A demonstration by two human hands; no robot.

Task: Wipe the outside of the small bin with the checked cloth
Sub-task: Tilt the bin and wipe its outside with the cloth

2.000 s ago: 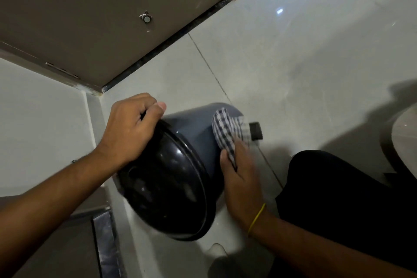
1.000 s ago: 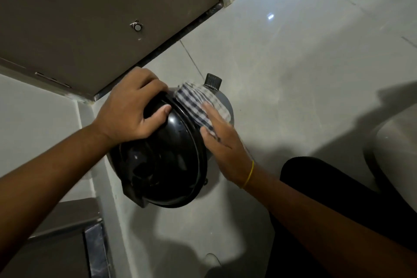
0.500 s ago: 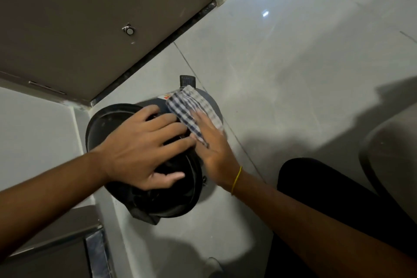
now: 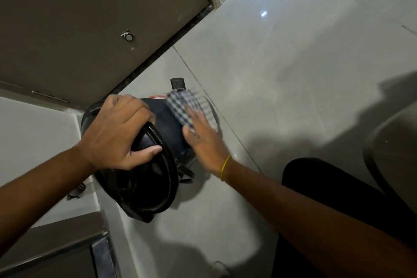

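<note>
1. The small bin [image 4: 167, 128] lies tilted on the pale tiled floor [image 4: 282, 74] in the corner by a brown door [image 4: 90, 18], its black lid [image 4: 146, 183] facing the camera and its dark side wall turned upward.
2. The checked cloth [image 4: 184, 106] is pressed flat on that upper side wall, near the bin's base, where a black pedal [image 4: 177, 83] sticks out.
3. The right hand [image 4: 203, 140] lies open and flat, fingers spread over the cloth; it is blurred, which suggests a wiping stroke in progress.
4. The left hand [image 4: 119, 133] clasps the rim where lid meets body, fingers curled over the top and thumb on the lid, steadying the bin.
5. Judging progress: wiping is under way on the upward-facing side. The side against the floor and the back are hidden, so I cannot tell whether they are clean; they probably remain, along with the lid.
6. A dark trouser leg [image 4: 338, 187] shows at the right.
</note>
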